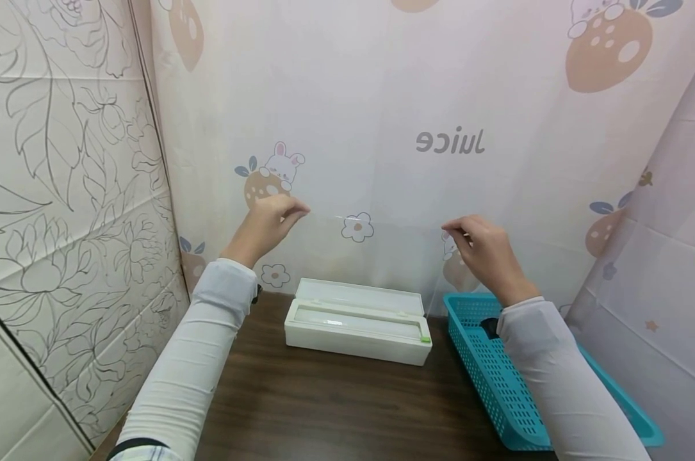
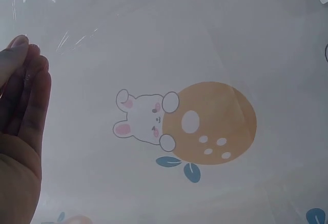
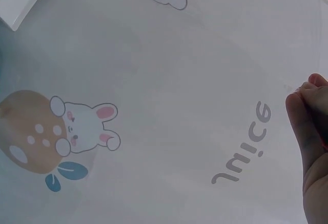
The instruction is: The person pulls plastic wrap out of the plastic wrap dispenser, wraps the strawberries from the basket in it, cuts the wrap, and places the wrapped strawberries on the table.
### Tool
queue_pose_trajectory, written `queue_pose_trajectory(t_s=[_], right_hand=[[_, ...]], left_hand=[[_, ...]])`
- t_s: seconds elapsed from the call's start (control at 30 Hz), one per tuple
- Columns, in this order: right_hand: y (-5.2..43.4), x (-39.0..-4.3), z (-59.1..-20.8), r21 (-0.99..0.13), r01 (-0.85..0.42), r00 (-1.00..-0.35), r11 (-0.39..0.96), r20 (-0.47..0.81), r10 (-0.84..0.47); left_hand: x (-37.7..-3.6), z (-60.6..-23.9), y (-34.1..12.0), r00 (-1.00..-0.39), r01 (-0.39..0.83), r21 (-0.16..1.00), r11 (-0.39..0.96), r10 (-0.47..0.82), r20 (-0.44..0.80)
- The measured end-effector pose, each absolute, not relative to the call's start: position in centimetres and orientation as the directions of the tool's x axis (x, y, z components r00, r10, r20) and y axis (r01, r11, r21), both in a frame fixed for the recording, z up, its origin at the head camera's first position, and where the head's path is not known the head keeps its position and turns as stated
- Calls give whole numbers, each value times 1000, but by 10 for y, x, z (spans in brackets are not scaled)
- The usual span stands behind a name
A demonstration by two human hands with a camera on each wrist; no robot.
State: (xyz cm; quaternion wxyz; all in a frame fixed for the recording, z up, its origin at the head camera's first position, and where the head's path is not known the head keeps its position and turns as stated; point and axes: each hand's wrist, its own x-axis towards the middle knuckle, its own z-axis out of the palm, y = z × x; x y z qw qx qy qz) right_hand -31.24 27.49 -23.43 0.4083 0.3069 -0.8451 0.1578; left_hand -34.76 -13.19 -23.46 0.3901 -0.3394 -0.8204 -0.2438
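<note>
Between my raised hands stretches a sheet of clear cling film, nearly invisible except for glints and fine creases near the left fingers in the left wrist view. My left hand pinches one corner with thumb and fingertips together. On the other side my right hand pinches the film in the same way, its fingertips in contact at the edge of the right wrist view. Below and between them, a white cling film dispenser box sits on the table with its lid tipped back. A green slider is at its right end.
A turquoise plastic basket stands on the table at the right, partly under my right forearm. The dark wood table meets a printed curtain behind the box. Patterned panels close in the left side.
</note>
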Motion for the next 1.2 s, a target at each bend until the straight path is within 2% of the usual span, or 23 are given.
queue_pose_trajectory(t_s=[0.23,0.43,0.63,0.87,1.1,1.2], right_hand=[[277,-309,-235,6,-645,-473,764,783,-405],[282,-304,-238,88,-677,-398,731,791,-464],[283,-298,-239,127,-697,-351,706,798,-490],[282,-287,-240,121,-678,-387,725,780,-492],[282,-276,-240,86,-658,-429,748,774,-466],[283,-273,-241,78,-651,-442,755,769,-461]], left_hand=[[-341,-231,-137,-453,787,130,603,422,785],[-331,-231,-142,-491,792,170,586,446,748],[-322,-229,-144,-466,810,152,567,463,754],[-311,-230,-146,-508,768,156,622,441,740],[-300,-233,-151,-587,720,236,652,392,709],[-297,-235,-154,-584,731,239,639,406,702]])
